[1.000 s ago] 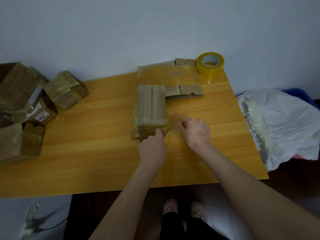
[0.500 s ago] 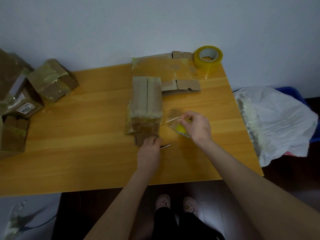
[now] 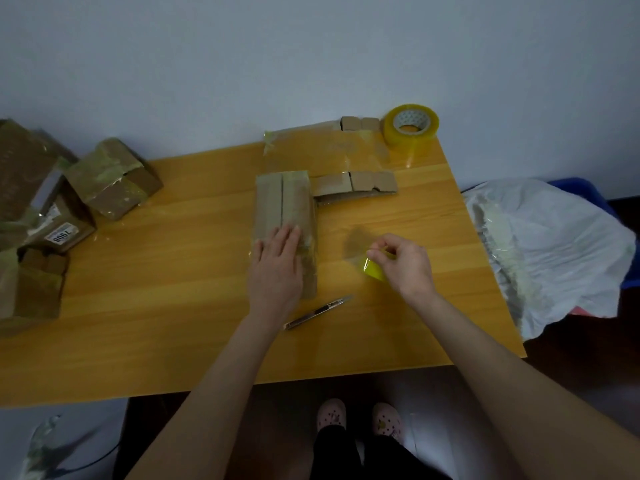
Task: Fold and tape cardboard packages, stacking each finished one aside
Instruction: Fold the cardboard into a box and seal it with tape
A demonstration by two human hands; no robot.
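We see left hand (image 3: 277, 258) flat on package (image 3: 284, 206); right hand (image 3: 403, 263) pinches loose tape (image 3: 372, 270). Risk: tape sticks to itself, wrinkles.

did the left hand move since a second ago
Yes. The left hand slid forward from the near end of the package onto its top, leaving the knife on the table.

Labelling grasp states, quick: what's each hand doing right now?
Left hand: open, flat on the cardboard package.
Right hand: pinching a tape strip.
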